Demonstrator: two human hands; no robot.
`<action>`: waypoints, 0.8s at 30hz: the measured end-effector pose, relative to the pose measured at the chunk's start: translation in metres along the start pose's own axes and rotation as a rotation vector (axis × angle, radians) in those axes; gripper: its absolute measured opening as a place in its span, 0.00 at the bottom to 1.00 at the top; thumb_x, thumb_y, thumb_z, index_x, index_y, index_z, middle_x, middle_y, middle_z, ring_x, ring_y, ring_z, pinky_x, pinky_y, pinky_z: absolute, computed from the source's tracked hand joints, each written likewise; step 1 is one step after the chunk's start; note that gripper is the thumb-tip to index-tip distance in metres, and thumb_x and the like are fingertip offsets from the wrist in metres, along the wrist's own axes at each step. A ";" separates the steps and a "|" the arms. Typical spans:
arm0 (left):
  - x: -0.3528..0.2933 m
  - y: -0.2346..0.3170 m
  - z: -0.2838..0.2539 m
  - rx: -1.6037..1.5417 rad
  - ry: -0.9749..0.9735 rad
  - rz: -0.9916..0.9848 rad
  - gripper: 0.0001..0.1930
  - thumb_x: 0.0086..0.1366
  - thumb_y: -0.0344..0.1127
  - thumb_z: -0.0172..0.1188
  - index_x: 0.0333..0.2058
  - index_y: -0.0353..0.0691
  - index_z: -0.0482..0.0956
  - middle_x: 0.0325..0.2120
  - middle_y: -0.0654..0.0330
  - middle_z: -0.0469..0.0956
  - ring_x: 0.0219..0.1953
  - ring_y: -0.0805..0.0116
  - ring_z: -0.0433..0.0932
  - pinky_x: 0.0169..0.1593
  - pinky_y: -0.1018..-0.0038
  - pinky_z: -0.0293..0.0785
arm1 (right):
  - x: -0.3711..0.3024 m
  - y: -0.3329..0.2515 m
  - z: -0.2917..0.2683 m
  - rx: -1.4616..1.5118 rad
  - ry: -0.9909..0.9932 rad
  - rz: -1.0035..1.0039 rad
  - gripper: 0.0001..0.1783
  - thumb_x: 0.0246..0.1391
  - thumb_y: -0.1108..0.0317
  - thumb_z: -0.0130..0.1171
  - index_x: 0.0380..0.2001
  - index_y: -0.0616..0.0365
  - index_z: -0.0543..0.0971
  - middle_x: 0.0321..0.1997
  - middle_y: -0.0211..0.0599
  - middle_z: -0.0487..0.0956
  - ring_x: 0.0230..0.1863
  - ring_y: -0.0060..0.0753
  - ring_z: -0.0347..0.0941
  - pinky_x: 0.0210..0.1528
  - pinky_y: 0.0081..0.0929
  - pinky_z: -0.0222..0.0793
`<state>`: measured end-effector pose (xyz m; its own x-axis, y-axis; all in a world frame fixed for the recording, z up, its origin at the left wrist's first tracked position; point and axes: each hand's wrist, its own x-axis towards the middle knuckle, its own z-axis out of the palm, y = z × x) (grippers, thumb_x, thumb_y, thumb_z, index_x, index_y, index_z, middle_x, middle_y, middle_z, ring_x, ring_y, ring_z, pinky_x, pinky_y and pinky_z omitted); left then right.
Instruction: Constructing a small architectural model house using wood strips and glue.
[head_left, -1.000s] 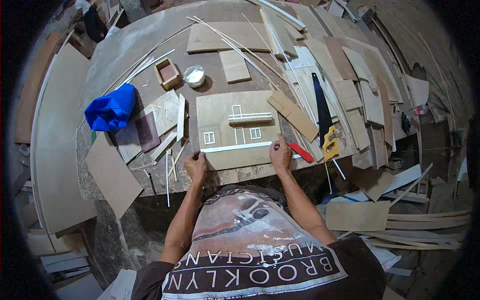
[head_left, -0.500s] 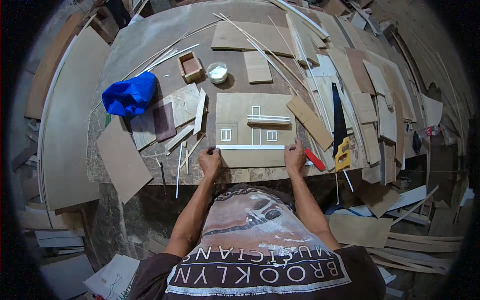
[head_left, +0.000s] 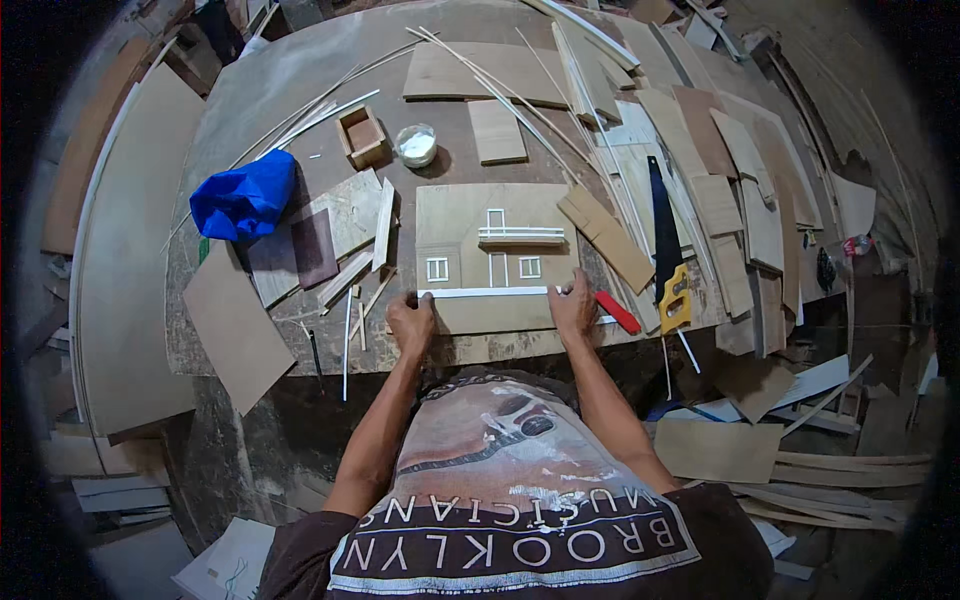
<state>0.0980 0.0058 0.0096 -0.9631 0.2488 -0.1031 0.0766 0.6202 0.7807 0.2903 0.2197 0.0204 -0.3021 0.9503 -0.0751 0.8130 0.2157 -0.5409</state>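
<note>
A thin plywood panel [head_left: 470, 318] lies flat before me, bearing small white window frames, a white door outline and a balcony-like ledge [head_left: 521, 236]. Across its lower part runs a long white strip [head_left: 490, 292]. At the strip's left end my left hand [head_left: 411, 325] is closed, fingers curled and thumb against the end. My right hand [head_left: 573, 308] pinches the opposite end near the panel's right edge. Close to the right hand is a red-handled tool [head_left: 617, 312], its other end partly hidden. A brown rectangular piece [head_left: 606, 238] overlaps the panel's upper right side.
A handsaw [head_left: 674, 297] with a yellow handle lies to the right, beside stacked wood boards [head_left: 718, 205]. Beyond the panel stand a tub of white paste [head_left: 416, 146] and a small wooden box [head_left: 363, 138]. Left are a blue bag [head_left: 243, 195], wood scraps and a dark pencil-like stick [head_left: 316, 352].
The whole scene has shifted slightly left in the view. Both hands stay at the ends of the white strip, with little visible movement against the panel.
</note>
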 end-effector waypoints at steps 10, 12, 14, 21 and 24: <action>0.004 -0.016 0.008 -0.016 -0.020 -0.025 0.15 0.55 0.36 0.67 0.34 0.28 0.83 0.30 0.41 0.81 0.35 0.46 0.79 0.44 0.59 0.74 | -0.001 0.000 0.001 0.048 -0.020 -0.011 0.33 0.44 0.62 0.71 0.55 0.56 0.72 0.37 0.46 0.83 0.39 0.54 0.79 0.40 0.48 0.73; 0.001 -0.010 0.006 -0.031 -0.023 0.006 0.14 0.55 0.36 0.67 0.34 0.28 0.83 0.30 0.42 0.81 0.35 0.45 0.79 0.43 0.59 0.73 | -0.001 0.002 0.002 0.005 0.013 -0.011 0.32 0.44 0.63 0.71 0.54 0.56 0.72 0.38 0.48 0.82 0.40 0.55 0.79 0.41 0.48 0.72; 0.000 -0.008 0.006 0.030 0.010 0.044 0.14 0.55 0.35 0.67 0.34 0.28 0.83 0.30 0.42 0.81 0.35 0.45 0.79 0.43 0.59 0.73 | -0.002 0.003 0.002 0.017 0.019 -0.018 0.32 0.45 0.63 0.71 0.54 0.56 0.72 0.38 0.49 0.82 0.41 0.56 0.78 0.43 0.48 0.72; -0.003 -0.004 0.004 0.076 0.020 0.152 0.15 0.56 0.35 0.65 0.35 0.27 0.79 0.33 0.41 0.79 0.37 0.42 0.77 0.44 0.55 0.71 | 0.001 0.007 0.007 0.111 0.020 -0.063 0.31 0.45 0.66 0.70 0.53 0.58 0.72 0.40 0.53 0.81 0.42 0.57 0.77 0.42 0.49 0.71; -0.003 0.000 0.000 0.070 -0.016 0.143 0.14 0.57 0.35 0.64 0.34 0.27 0.79 0.32 0.41 0.79 0.37 0.41 0.77 0.44 0.55 0.71 | 0.001 0.008 0.008 0.105 0.016 -0.056 0.30 0.45 0.67 0.70 0.53 0.58 0.72 0.41 0.53 0.81 0.42 0.58 0.77 0.42 0.49 0.71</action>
<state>0.1013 0.0052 0.0100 -0.9367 0.3501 -0.0043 0.2311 0.6276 0.7434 0.2924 0.2210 0.0096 -0.3369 0.9411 -0.0298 0.7385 0.2445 -0.6284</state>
